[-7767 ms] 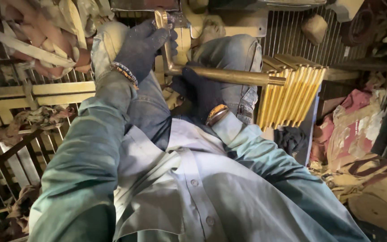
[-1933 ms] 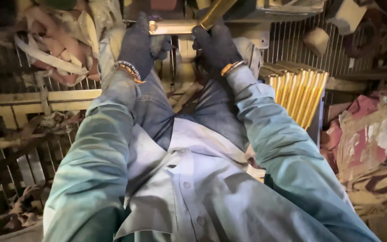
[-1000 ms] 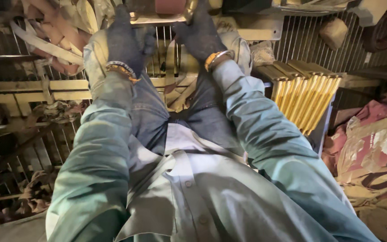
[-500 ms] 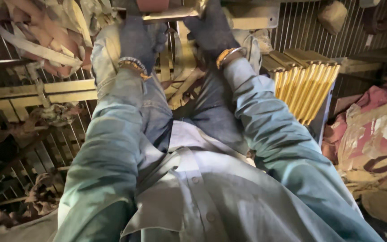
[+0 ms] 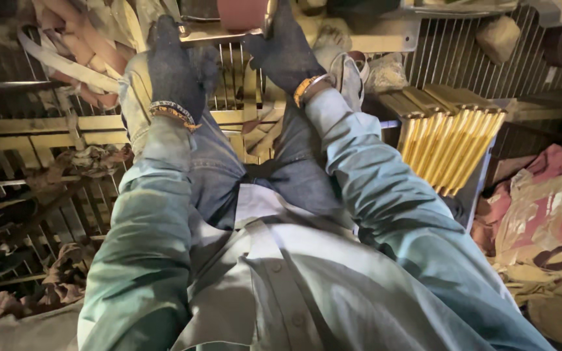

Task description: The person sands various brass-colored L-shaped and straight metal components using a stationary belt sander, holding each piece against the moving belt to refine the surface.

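1. Brass-coloured metal strip (image 5: pixel 219 36) runs left to right across the top of the view, its long axis level, just past the person's knees.
2. The left hand (image 5: pixel 173 65), in a dark glove, has its fingers curled closed over the strip's left end.
3. The right hand (image 5: pixel 284 55), also gloved, grips the strip's right end beside a reddish block (image 5: pixel 242 13); its fingers are wrapped shut on the metal.
4. Both hands sit about equally far out, each directly on the strip, so neither is nearer.
5. Beneath lies a wire rack (image 5: pixel 229 71) set in a yellow metal frame (image 5: pixel 47 123), no flat bench.
6. A bundle of yellow rods (image 5: pixel 450 149) leans at right; rags and scrap crowd the floor.
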